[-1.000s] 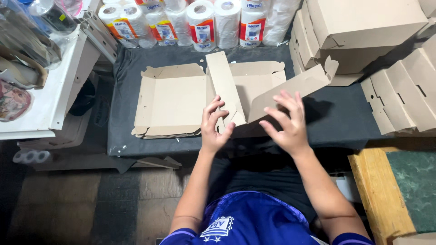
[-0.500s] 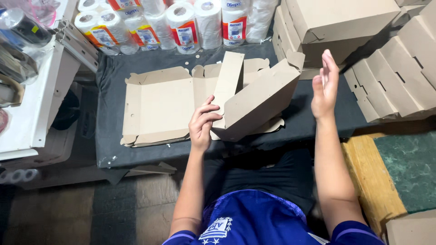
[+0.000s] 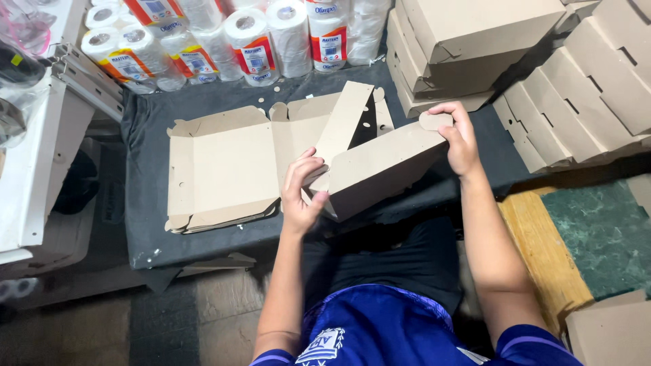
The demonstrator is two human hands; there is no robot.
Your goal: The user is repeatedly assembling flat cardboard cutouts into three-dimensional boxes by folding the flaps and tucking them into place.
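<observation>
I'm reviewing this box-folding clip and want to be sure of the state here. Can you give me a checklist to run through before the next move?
1. Left hand has a grip on the half-folded box at its near corner: ok.
2. Right hand pinches the rounded tab at the far end: ok.
3. Tab seated in a slot: cannot tell, fingers hide it.
4. Upright flap folded down: not ok, it stands raised.
5. Stack of flat blanks lies on the dark cloth beside the box: ok.
6. Finished boxes stacked apart from the work: ok.
</observation>
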